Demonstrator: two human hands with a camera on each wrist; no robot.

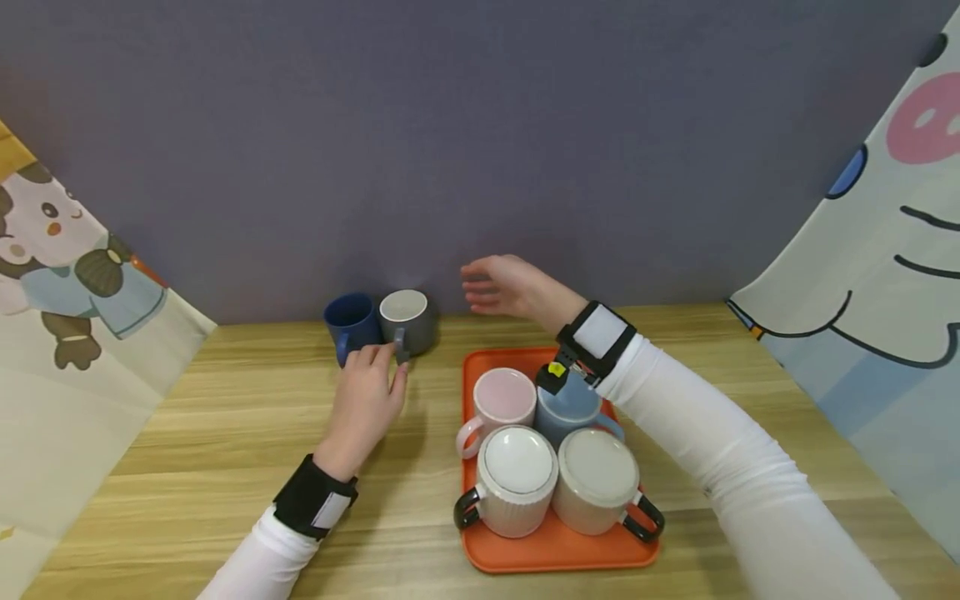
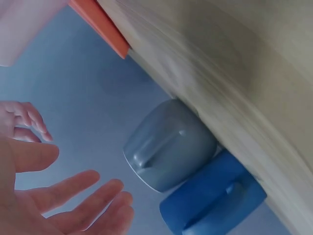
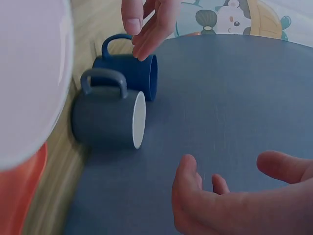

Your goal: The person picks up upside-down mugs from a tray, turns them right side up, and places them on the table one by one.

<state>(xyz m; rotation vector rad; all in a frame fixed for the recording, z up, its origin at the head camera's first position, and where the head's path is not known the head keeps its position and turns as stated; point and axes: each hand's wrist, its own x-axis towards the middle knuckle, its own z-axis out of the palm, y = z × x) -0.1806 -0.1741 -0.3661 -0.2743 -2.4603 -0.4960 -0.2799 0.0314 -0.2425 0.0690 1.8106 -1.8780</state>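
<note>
A grey mug (image 1: pixel 407 319) and a dark blue mug (image 1: pixel 351 323) stand side by side at the back of the wooden table (image 1: pixel 225 433). My left hand (image 1: pixel 390 367) lies just in front of them, fingers loosely extended, fingertips close to the grey mug's handle (image 1: pixel 400 343); it holds nothing. The left wrist view shows the grey mug (image 2: pixel 168 147) and the blue mug (image 2: pixel 212 203) beyond spread fingers (image 2: pixel 93 188). My right hand (image 1: pixel 487 287) hovers open to the right of the grey mug, behind the tray. In the right wrist view the grey mug (image 3: pixel 105 120) and blue mug (image 3: pixel 129 73) sit beyond that hand (image 3: pixel 220 196).
An orange tray (image 1: pixel 555 546) at centre right carries several mugs: pink (image 1: pixel 504 400), light blue (image 1: pixel 567 408), and two white ones with black handles (image 1: pixel 516 475) (image 1: pixel 600 475). A purple backdrop (image 1: pixel 480 125) closes the rear; cartoon cloths hang on both sides.
</note>
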